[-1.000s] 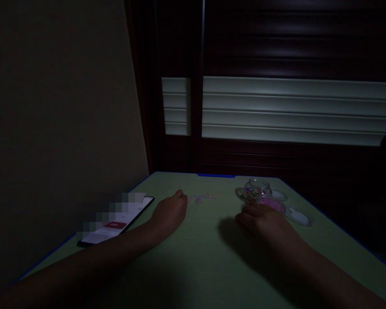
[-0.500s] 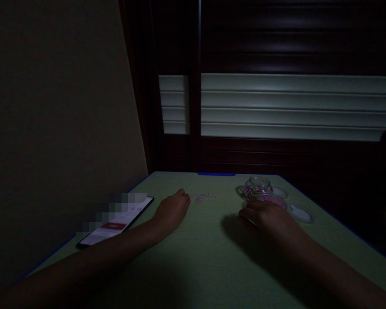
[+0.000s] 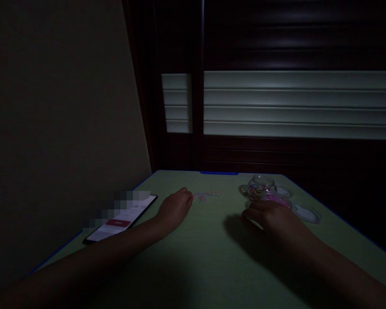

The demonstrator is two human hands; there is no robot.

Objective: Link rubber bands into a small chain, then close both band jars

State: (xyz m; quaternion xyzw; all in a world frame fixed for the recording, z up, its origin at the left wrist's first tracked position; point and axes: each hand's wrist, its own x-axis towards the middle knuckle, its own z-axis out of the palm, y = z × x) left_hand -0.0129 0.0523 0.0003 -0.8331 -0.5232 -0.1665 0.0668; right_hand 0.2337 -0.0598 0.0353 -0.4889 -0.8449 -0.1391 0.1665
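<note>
My left hand [image 3: 176,206] rests on the table with its fingers closed at the left end of a small line of thin coloured pieces [image 3: 209,195]. What it pinches is hidden behind the fingers. Just in front of a low clear container of pink bits [image 3: 278,199], my right hand [image 3: 272,219] is held over the table, casting a shadow to its left. Its fingers are curled and the thumb is tucked under; anything between the tips is too dark to make out. Behind that container is a clear jar [image 3: 263,182] holding small multicoloured pieces.
Two clear lids [image 3: 307,213] lie right of the containers, one partly behind them. A phone [image 3: 120,221] with a lit screen lies on the left beside my forearm. The green table [image 3: 193,257] has a blue edge; a wall and dark slatted panels [image 3: 296,103] bound it. Light is dim.
The view has swung slightly left, so everything sits a little further right. Both hands keep nearly the same places relative to the coloured pieces and the containers.
</note>
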